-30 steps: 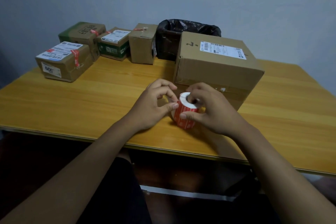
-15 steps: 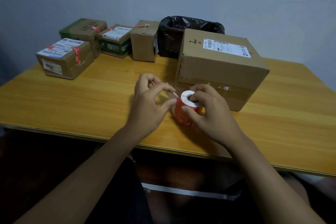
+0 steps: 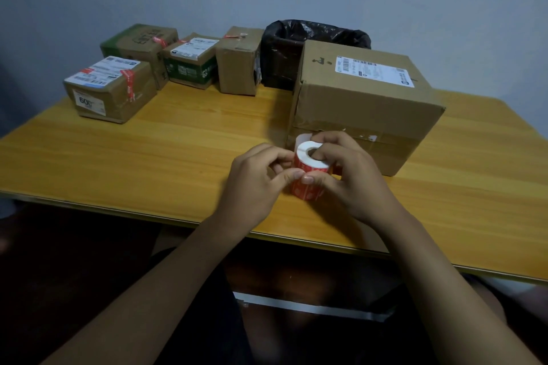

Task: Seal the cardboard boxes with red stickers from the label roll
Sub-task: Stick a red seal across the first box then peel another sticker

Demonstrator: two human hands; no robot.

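the right hand [image 3: 347, 175] covers the far side of the label roll [image 3: 308, 175], so can't tell if a sticker's peeled. big box [image 3: 364, 107] hides most of the bin [image 3: 296, 44]. shipping label print's too small to read.

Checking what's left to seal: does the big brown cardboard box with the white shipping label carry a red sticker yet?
None visible. The big brown cardboard box shows only its white label; hidden sides cannot tell.

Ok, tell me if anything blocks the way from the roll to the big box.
Nothing visible does. Both hands hold the roll right in front of the big box, with only bare table around them.
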